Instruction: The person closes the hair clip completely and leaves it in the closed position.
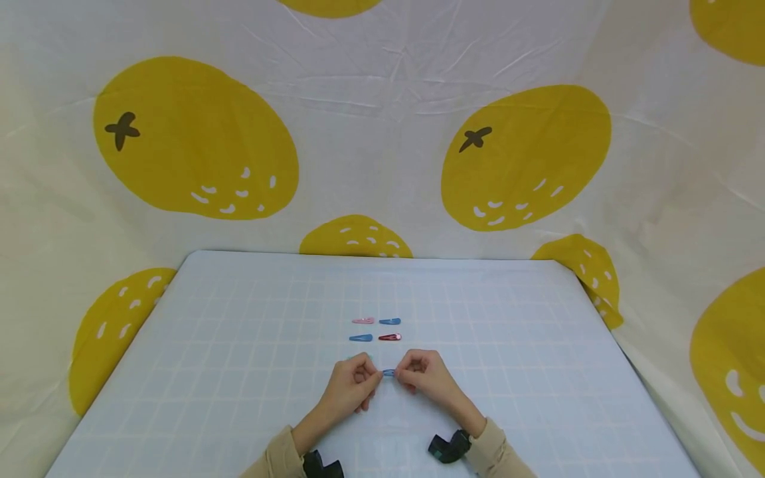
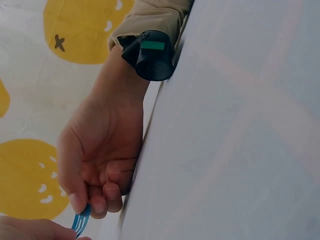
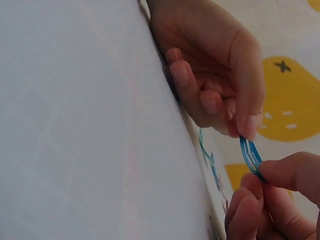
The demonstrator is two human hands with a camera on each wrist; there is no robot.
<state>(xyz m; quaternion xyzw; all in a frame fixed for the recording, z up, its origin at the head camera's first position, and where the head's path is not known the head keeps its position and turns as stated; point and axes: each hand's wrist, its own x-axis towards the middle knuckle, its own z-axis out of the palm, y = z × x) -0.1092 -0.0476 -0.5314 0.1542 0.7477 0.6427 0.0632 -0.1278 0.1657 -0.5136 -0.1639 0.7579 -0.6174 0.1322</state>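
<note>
Between my two hands is a blue snap hair clip [image 1: 388, 372], raised off the table. My left hand [image 1: 354, 384] pinches one end between thumb and index finger, and my right hand [image 1: 427, 377] pinches the other. In the right wrist view the clip [image 3: 250, 155] looks bowed, with pale gaps between its metal strips. Just beyond the hands lie a pink clip [image 1: 363, 320], two blue clips [image 1: 390, 321] [image 1: 361, 338] and a dark red clip [image 1: 390, 337] in two rows. Something teal [image 1: 369, 357] shows partly behind my left hand, mostly hidden.
The white table [image 1: 209, 345] has a faint grid pattern and rounded far corners. A cloth [image 1: 370, 153] printed with yellow fruit hangs behind it and along the sides. Black devices [image 1: 449, 446] are strapped at both wrists, below beige sleeves.
</note>
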